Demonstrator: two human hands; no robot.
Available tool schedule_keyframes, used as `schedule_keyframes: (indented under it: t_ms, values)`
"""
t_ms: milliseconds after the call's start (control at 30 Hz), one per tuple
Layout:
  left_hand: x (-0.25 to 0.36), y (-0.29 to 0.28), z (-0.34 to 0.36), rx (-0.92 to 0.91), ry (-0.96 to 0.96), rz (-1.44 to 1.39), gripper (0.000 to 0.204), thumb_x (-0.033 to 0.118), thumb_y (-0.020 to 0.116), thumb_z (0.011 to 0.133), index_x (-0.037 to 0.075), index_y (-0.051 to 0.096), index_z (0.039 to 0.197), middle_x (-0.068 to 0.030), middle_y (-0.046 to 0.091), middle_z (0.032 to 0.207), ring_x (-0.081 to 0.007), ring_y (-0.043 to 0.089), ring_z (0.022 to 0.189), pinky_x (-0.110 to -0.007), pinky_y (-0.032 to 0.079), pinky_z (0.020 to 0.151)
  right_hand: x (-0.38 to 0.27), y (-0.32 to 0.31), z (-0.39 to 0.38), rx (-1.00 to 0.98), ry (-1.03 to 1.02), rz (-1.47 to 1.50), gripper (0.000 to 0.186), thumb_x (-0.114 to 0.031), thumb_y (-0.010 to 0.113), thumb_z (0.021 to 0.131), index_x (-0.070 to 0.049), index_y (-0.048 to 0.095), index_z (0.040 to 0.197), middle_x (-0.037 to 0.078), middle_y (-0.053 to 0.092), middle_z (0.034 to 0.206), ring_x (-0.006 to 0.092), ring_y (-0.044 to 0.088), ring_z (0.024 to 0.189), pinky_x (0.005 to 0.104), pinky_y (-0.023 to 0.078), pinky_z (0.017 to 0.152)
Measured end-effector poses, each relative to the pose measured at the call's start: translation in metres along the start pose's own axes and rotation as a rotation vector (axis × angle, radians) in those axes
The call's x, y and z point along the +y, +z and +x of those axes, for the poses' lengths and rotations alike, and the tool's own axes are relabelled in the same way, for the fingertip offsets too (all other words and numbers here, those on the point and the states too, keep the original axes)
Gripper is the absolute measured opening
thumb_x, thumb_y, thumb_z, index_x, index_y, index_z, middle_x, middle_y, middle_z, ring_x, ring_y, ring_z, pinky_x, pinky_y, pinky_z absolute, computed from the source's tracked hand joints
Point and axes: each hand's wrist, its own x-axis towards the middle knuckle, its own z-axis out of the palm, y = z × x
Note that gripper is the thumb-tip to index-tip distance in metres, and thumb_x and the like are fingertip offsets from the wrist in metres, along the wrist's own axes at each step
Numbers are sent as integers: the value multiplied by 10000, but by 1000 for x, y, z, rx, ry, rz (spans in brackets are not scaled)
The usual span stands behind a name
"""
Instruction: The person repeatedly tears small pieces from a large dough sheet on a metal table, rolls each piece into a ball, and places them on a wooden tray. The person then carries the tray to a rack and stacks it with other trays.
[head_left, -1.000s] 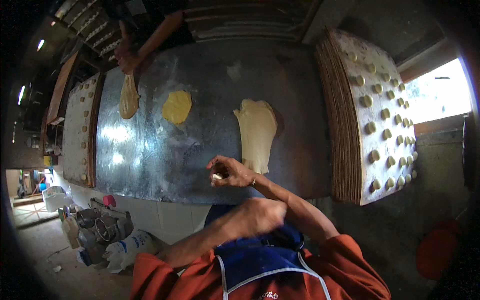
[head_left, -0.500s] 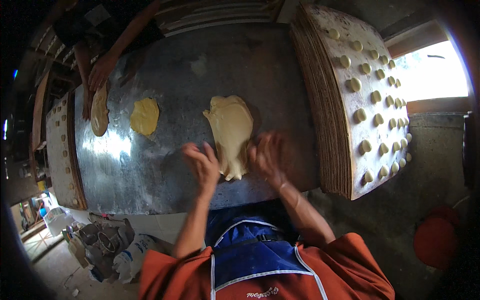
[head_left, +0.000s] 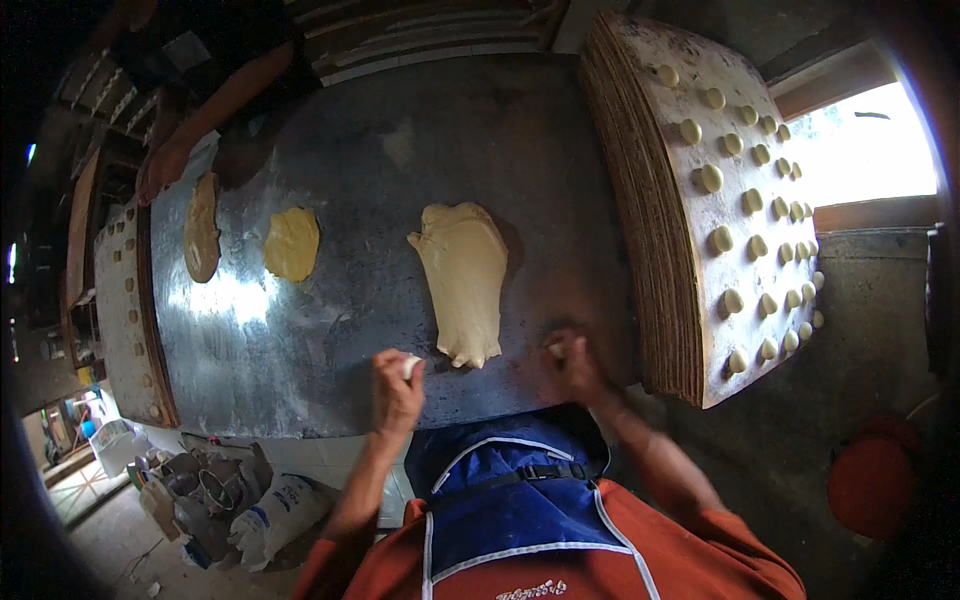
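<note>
A large slab of pale dough [head_left: 462, 285] lies lengthwise on the dark metal worktable [head_left: 365, 150], its near end ragged and pinched. My left hand [head_left: 397, 398], just left of that end, is closed around a small white piece of dough [head_left: 411, 367]. To the right of the slab, my right hand [head_left: 580, 368] is also closed. A pale bit of dough [head_left: 556, 350] shows at its fingers, slightly blurred. Neither hand touches the slab.
A flat yellow dough piece [head_left: 291, 244] and a long tan one [head_left: 202, 230] lie on the left. A co-worker's hand [head_left: 165, 168] is at the far left, near a tray of small pieces [head_left: 122, 310]. Stacked boards [head_left: 650, 230] with rows of dough balls [head_left: 721, 239] stand right.
My hands have drawn apart and back from the slab's near end, each closing on a small dough piece. The co-worker's hand has left the tan dough and moved left.
</note>
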Motion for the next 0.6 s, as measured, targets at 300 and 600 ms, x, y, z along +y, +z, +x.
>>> schedule_keyframes:
  t_ms: [300,600]
  values:
    - [20,18,10,123,91,54,291,24,686,947,7,425,1076,-169,479,984,-326,531,891,-450,455,800,33,19,-2,89,-300,-273,325,-273,706,931,5,591,1054,225,618,842,383,620,805,512,471,746]
    - [18,8,5,131,60,169,230,-58,619,936,4,418,1027,-203,475,974,-350,529,885,-476,459,832,-21,33,17,159,-436,-727,308,-287,588,1021,7,590,1111,229,632,1067,376,627,960,458,508,924]
